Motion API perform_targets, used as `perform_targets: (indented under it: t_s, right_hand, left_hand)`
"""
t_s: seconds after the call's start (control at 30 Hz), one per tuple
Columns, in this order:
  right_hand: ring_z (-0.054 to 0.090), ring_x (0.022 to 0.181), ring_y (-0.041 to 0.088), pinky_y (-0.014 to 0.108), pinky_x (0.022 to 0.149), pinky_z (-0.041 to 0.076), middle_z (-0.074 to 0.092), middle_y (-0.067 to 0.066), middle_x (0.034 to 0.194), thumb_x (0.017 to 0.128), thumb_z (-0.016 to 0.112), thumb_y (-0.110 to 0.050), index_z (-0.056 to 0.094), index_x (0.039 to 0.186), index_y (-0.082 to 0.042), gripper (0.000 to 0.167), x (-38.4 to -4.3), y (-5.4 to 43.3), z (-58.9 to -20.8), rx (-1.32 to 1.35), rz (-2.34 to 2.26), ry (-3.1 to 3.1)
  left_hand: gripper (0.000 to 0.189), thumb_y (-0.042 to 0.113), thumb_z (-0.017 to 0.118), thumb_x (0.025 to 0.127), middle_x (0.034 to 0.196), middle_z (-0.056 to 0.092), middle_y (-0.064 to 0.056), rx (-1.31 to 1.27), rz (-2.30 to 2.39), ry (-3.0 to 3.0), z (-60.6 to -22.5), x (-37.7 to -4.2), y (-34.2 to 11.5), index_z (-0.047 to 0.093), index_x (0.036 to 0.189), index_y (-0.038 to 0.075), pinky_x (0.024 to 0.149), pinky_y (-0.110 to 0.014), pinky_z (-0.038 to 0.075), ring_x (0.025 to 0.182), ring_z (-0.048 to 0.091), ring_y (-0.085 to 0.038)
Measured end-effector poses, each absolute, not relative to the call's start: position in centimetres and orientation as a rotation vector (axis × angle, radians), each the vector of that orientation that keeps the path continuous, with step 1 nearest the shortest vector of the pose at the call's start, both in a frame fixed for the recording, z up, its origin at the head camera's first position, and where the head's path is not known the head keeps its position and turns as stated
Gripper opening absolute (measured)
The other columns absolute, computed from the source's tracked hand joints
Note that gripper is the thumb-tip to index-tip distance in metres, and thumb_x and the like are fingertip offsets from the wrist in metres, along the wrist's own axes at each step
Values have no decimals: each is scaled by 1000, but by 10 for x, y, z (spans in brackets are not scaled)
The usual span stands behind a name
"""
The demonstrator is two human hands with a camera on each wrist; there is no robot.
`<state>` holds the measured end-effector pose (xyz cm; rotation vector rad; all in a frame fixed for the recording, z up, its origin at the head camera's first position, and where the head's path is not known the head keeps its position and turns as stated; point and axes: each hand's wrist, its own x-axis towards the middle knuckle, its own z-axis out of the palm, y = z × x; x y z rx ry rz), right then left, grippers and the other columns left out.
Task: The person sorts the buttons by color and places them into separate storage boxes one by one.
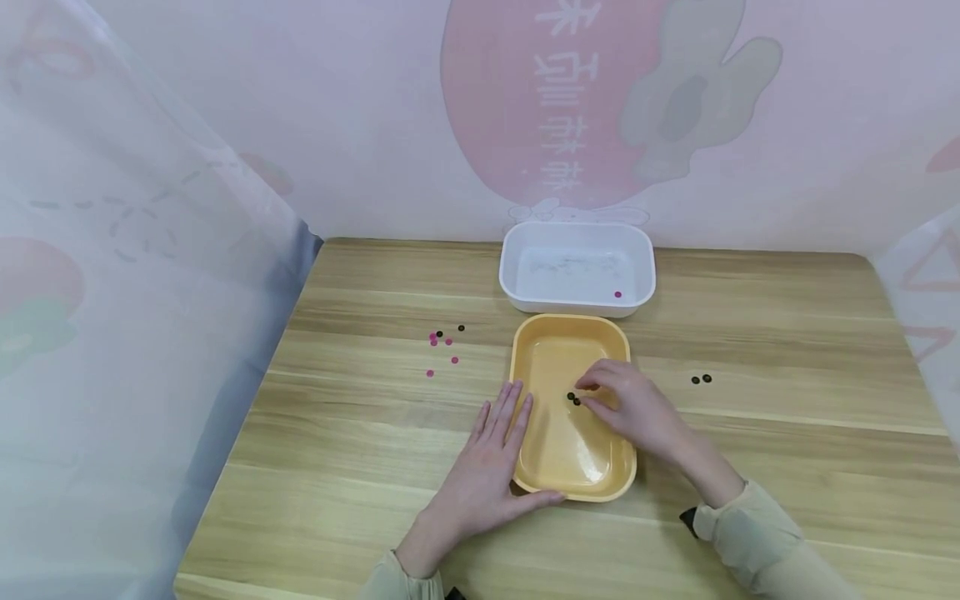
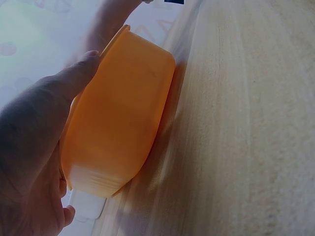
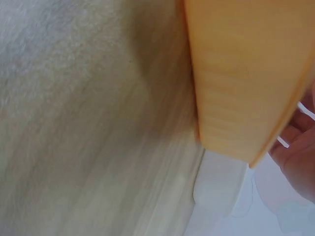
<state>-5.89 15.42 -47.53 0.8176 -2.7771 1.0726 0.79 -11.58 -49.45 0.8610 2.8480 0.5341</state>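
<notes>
A yellow plastic bin (image 1: 573, 492) stands on the wooden table. My left hand (image 1: 483, 479) rests against its left side, fingers spread over the rim and thumb along the near edge. In the left wrist view, that thumb (image 2: 81, 73) lies on the bin's rim. My right hand (image 1: 637, 408) reaches over the right wall into the bin, with thumb and forefinger slightly apart. Right at these fingertips are two small black buttons (image 1: 571, 396), side by side in the bin. The right wrist view shows the bin's outer wall (image 3: 241, 73) with part of the right hand (image 3: 300, 152) beyond it.
Behind the yellow bin stands a white bin (image 1: 577, 310) holding one pink button (image 1: 618, 294). Several pink buttons (image 1: 454, 360) and two black buttons (image 1: 461, 328) lie on the table to the left. Two more black buttons (image 1: 707, 378) lie to the right. A printed curtain (image 1: 375, 125) borders the table (image 1: 337, 500).
</notes>
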Motion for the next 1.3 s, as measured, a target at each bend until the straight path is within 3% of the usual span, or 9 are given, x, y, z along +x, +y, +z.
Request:
perform_targets:
  t_s: [0.4,0.63,0.7,0.97,1.3]
  right_hand:
    - [73,91,20,42,82,66,80,3,101,84,88,9,82,102,-5,25,-49,178,-470,711,1144,-2603]
    - [77,92,25,8,95,54,82,9,108,80,90,11,82,102,-5,29,-42,193,-469,611,1172,-2562]
    - [77,91,25,5,95,52,83,10,107,79,90,12,82,102,-5,30,-41,197,-469,594,1171,-2546]
    - [73,86,19,6,86,53,82,7,101,77,93,10,82,100,-5,30,-40,222,-476,519,1128,-2540]
    - [66,82,16,18,77,54,78,6,93,81,91,8,81,102,-2,25,-42,260,-493,427,969,-2688]
  left_hand:
    - [130,81,69,92,187,1,-17,854,514,2843,-495,8,-116,5,177,6,142,-55,17,175,-6,-26]
    - [131,80,71,90,187,2,-17,853,513,2851,-494,9,-115,7,177,6,141,-55,17,175,-5,-26]
    - [131,80,71,90,187,2,-17,853,512,2851,-494,9,-115,6,177,6,142,-55,17,175,-6,-26]
    - [131,80,71,91,187,1,-18,860,509,2848,-493,8,-115,7,177,5,142,-55,16,175,-6,-26]
    - [131,79,72,90,187,1,-18,870,519,2854,-494,8,-115,7,177,5,141,-56,17,175,-6,-26]
